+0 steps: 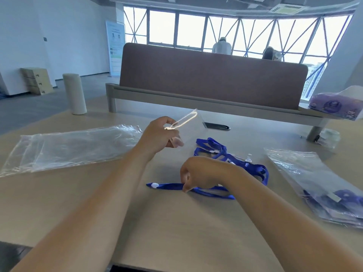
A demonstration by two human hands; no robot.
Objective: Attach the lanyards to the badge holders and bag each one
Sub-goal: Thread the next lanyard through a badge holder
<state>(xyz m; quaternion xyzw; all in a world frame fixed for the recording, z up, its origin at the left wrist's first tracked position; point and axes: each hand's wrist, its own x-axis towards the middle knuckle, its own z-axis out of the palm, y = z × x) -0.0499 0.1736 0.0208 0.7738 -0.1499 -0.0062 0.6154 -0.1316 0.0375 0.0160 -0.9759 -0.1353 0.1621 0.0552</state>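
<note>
The right hand (198, 173) pinched a blue lanyard (169, 186) flat on the table (157, 222), its white-tipped end left of the fingers; beyond, the left hand (159, 134) gripped a raised clear badge holder (188, 126) by one edge; likely risks: the slick holder twisting loose, or the strap snagging the tangled lanyards (225, 152) behind the fingers.

Open-plan office here: I'm at a long pale desk (176, 222) with a brown fabric divider panel (212, 81) along the back and a cable slot (216, 126) in the top. Big windows (191, 30) behind, a drawer cabinet (36, 80) by the wall, a standing banner (115, 46), and cassette aircon (284, 8) overhead.
</note>
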